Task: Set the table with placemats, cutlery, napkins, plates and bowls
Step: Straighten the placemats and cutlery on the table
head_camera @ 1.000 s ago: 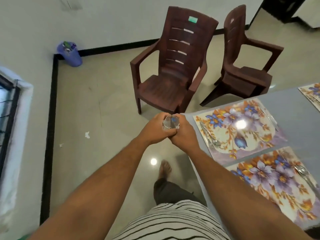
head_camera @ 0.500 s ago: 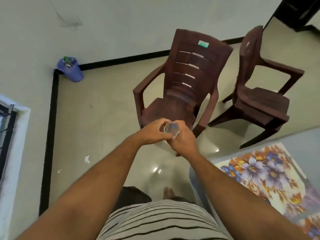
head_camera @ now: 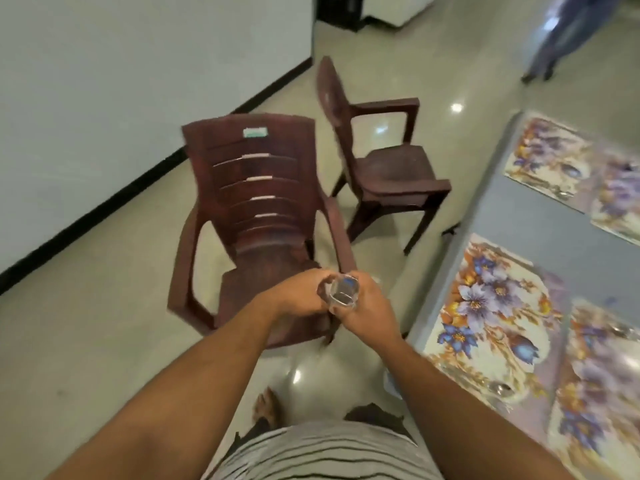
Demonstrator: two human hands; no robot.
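Both my hands hold clear drinking glasses [head_camera: 342, 293] in front of my chest, over the floor beside the table. My left hand [head_camera: 298, 295] grips them from the left and my right hand [head_camera: 370, 311] from the right. How many glasses there are I cannot tell. To the right, floral placemats [head_camera: 491, 313] lie on the grey table [head_camera: 519, 216]. A spoon [head_camera: 498, 388] lies on the near edge of the nearest placemat, and more cutlery shows blurred on the other mats.
A dark brown plastic chair [head_camera: 256, 216] stands directly ahead of my hands, with a second chair [head_camera: 384, 161] behind it. A white wall runs along the left. A person's legs [head_camera: 561, 36] show at the far top right.
The view has swung right and the table with its placemats has come back into sight. The nearest chair is closer. My hands keep the same hold on the glasses.
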